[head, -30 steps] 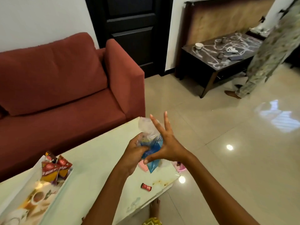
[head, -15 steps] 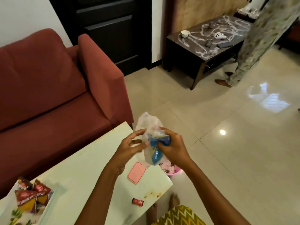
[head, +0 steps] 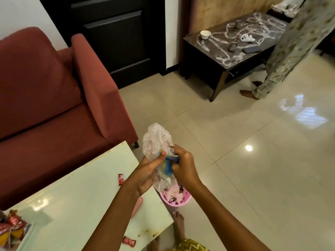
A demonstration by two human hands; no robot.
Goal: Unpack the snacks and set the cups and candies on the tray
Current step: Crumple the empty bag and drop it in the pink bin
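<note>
Gripping crumpled bag, hands hiding blue contents

Red sofa, dark door, glossy tiled floor (light reflecting).

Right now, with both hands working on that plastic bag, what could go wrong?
1. The plastic bag is held past the table corner, above the pink bin; if it tears open, whatever is inside might drop into the bin or onto the floor.
2. The left hand and right hand are both busy, so neither could catch it.
3. One red candy lies near the table's front edge and could be knocked off.
</note>
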